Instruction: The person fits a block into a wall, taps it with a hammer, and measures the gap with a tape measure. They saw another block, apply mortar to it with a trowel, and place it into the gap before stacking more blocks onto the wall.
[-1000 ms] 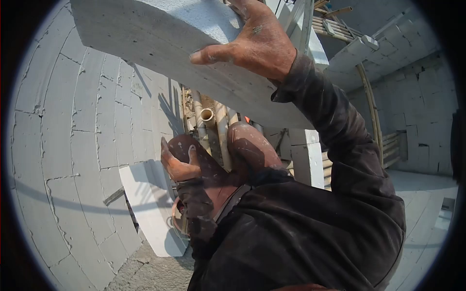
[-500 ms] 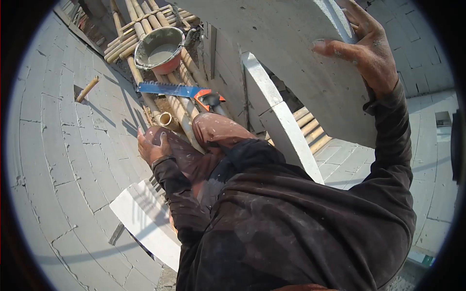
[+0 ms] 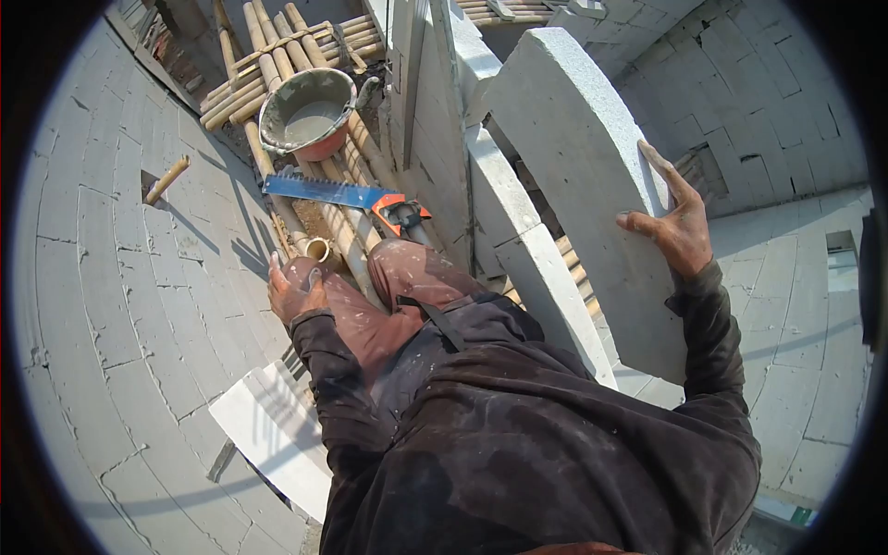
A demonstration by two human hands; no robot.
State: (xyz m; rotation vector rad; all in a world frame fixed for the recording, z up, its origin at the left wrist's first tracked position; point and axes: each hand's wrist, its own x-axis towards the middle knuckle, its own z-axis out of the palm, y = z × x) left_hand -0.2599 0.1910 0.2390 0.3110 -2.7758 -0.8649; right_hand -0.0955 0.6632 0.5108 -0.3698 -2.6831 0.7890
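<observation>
Right grip (image 3: 683, 227) clasps a block (image 3: 583, 176) by its edge, thumb on the broad face and forefinger stretched along the pale top, the wrist raised and the elbow bent outward. That block lies just left of the right grip, reaching both ahead of it and back alongside the sleeve (image 3: 708, 324). Left grip (image 3: 296, 294) is released, loosely cupped with fingers upward beside the left thigh (image 3: 356, 319), the saw (image 3: 324, 191) and bucket (image 3: 328, 147) ahead of it.
</observation>
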